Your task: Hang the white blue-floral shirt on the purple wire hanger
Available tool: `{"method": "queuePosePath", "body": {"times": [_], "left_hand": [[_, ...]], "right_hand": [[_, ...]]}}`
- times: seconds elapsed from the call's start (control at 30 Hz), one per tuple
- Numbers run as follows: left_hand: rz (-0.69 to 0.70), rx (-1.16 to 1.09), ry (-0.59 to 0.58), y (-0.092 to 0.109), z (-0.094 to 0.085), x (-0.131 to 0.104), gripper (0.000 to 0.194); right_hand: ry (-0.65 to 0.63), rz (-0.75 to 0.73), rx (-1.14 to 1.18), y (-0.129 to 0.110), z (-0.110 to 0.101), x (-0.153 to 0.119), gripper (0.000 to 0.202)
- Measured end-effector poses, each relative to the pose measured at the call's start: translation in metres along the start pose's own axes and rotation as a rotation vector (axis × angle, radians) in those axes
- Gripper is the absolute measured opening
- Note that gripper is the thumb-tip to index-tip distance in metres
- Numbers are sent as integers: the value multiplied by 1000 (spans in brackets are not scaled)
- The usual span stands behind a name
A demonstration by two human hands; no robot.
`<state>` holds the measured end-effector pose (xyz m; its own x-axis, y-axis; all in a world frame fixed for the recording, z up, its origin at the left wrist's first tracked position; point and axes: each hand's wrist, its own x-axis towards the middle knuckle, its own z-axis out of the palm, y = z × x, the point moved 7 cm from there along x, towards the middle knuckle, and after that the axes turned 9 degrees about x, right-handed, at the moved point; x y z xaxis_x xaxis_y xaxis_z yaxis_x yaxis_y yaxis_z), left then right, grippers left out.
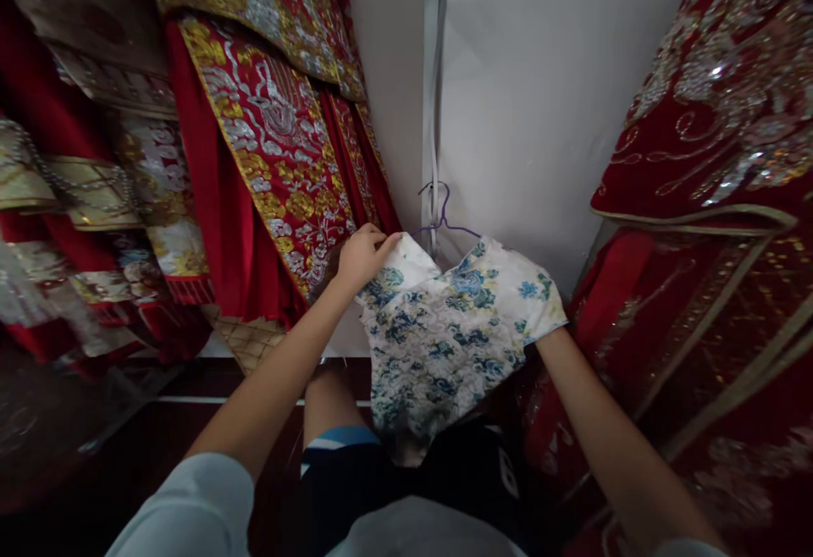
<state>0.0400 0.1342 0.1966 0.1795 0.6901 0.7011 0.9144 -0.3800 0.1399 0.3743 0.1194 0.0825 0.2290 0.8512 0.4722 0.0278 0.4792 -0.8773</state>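
A white short-sleeved top (438,345) with a blue and green floral print hangs on a thin purple wire hanger (443,220) in front of me. My left hand (365,261) is closed on the top's left shoulder, beside the neckline, with thumb and fingers together at the fabric. My right forearm reaches up under the sleeve on the other side. That sleeve covers my right hand, so its fingers cannot be seen. The hanger's hook is up against a white vertical strip (435,117) on the wall.
Red robes with gold and silver embroidery (273,117) hang close on the left. A beaded red garment (730,117) hangs on the right. A pale wall (527,74) stands behind the hanger. My knee (330,405) is below the top, over a dark floor.
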Motion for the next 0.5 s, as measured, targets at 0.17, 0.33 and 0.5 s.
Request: {"method": "queuePosePath", "body": {"times": [0.17,0.33,0.5], "left_hand": [[-152,-1,51,0,-5,11,49],[-24,-14,16,27,-19,37,48],[163,10,-29,60,-15,43,42]], "right_hand": [[21,39,262,-13,-5,-10,61],[138,35,389,-23,-12,6,46],[434,7,563,-29,-17,-40,37]]}}
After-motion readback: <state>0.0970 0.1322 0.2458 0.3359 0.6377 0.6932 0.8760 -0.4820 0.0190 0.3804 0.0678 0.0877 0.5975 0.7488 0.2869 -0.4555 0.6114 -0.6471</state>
